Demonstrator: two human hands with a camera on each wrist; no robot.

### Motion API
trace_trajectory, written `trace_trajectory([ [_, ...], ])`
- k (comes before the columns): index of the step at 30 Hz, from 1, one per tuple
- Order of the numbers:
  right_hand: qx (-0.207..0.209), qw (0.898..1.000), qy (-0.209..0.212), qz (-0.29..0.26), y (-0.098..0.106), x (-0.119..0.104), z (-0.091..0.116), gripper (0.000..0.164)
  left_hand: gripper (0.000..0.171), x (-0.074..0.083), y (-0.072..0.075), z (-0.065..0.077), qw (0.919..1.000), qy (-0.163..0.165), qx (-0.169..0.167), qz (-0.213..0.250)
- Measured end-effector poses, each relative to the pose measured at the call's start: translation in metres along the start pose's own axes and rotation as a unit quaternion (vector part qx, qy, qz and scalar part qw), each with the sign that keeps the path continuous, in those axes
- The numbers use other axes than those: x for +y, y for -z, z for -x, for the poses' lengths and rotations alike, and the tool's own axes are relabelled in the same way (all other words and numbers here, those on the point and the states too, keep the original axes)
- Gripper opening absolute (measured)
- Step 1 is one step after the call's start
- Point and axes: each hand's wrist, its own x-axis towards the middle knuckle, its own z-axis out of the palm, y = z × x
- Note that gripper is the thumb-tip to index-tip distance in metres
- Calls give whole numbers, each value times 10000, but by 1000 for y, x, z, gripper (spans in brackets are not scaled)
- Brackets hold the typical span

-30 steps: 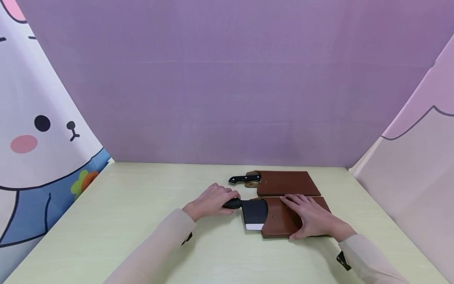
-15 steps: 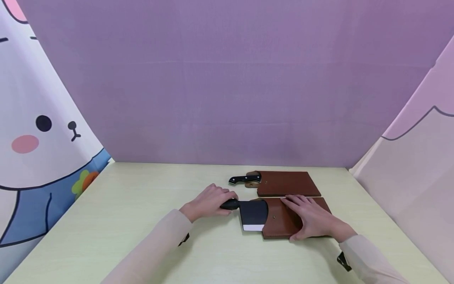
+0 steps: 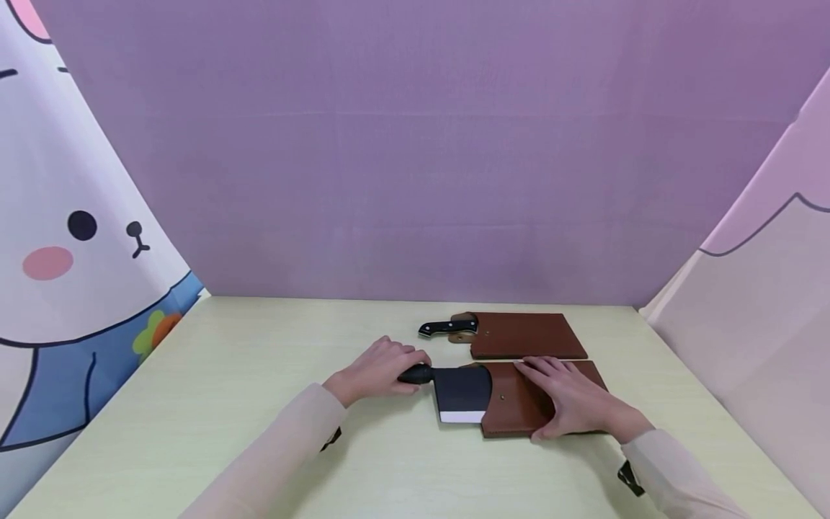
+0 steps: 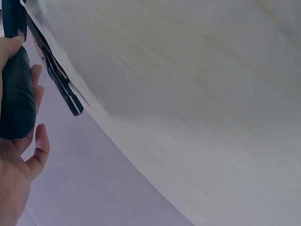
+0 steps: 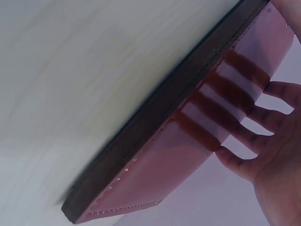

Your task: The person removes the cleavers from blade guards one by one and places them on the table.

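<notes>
In the head view my left hand (image 3: 381, 371) grips the black handle of a cleaver (image 3: 462, 393) with a dark blade and a bright edge strip. Part of the blade lies inside a brown leather sheath (image 3: 512, 404), the rest sticking out to the left. My right hand (image 3: 570, 398) rests on that sheath, fingers spread toward its far edge and thumb at its near edge. In the left wrist view the cleaver's rounded handle (image 4: 19, 94) sits between thumb and fingers. The right wrist view shows the stitched sheath (image 5: 178, 160) with fingertips on its face.
Just behind lies a second brown sheath (image 3: 525, 335) with a black-handled knife (image 3: 447, 328) in it. Both rest on a pale wooden table (image 3: 259, 346). A purple cloth wall (image 3: 415, 180) stands at the back, with printed curtains at both sides.
My left hand has moved slightly left with the cleaver, so more of its blade shows outside the sheath. The right hand and sheath have hardly moved.
</notes>
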Motion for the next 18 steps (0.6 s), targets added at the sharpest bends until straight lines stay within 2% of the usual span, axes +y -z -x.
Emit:
trace_trajectory([
  [18,15,10000,-79,-40,1,3,2,110,33,-6,3,11,9999,-28,109,-63],
])
